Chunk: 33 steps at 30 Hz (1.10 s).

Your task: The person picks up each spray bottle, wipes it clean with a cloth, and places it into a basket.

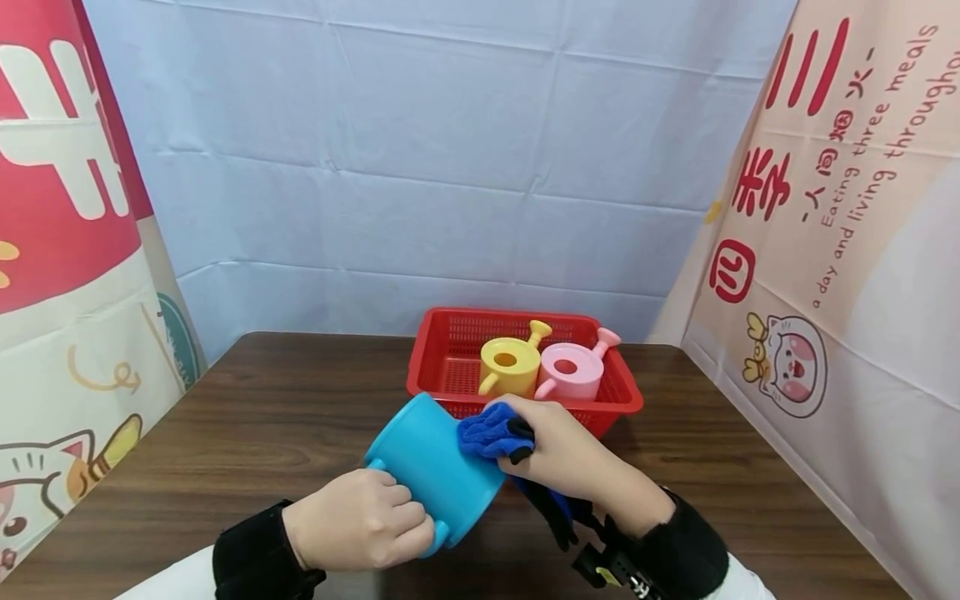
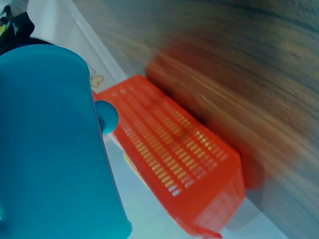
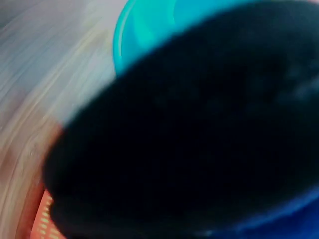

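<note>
My left hand (image 1: 363, 517) grips the handle of a light-blue watering can (image 1: 438, 458), which is tilted above the table. In the left wrist view the can's side (image 2: 50, 149) fills the left part, with a small round blue knob (image 2: 106, 117) showing past its edge. A bunched blue cloth with black edging (image 1: 491, 432) is in my right hand (image 1: 562, 450), held against the can's side. Part of the cloth hangs below that hand. A blurred black part of the cloth (image 3: 189, 124) covers most of the right wrist view, hiding the fingers there.
Behind the hands stands a red perforated basket (image 1: 442, 350) on the dark wooden table (image 1: 300, 400). Inside it, at the right, sit a yellow watering can (image 1: 517, 367) and a pink watering can (image 1: 581, 375). Cloth screens hang at the back and both sides.
</note>
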Motion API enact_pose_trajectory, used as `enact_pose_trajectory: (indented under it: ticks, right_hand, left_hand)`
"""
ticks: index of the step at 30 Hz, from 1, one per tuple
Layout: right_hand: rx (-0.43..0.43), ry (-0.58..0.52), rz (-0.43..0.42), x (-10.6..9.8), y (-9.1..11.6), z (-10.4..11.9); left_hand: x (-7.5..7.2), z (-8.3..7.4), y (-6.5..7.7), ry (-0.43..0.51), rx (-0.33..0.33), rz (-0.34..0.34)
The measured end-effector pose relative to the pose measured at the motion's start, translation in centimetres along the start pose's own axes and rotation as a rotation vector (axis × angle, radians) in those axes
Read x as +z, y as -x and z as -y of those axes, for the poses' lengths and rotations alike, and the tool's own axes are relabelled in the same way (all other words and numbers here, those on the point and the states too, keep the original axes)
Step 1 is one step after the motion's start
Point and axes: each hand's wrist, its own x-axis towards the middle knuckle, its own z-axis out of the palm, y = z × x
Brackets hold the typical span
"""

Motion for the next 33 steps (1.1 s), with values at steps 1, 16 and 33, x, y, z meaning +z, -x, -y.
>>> enact_pose_trajectory:
  ticks: [1, 16, 33]
  right_hand:
    - [0.005, -0.005, 0.005, -0.1, 0.1, -0.1]
    - [0.096, -0.052, 0.028, -0.2, -0.2, -0.9]
    - [0.174, -0.157, 0.019, 0.2, -1.2, -1.8]
  left_hand:
    - [0.0, 0.1, 0.1, -0.007, -0.005, -0.001]
    - [0.0, 0.1, 0.0, -0.012, 0.012, 0.007]
    - [0.6, -1.2, -1.8, 0.012, 0.072, -0.046]
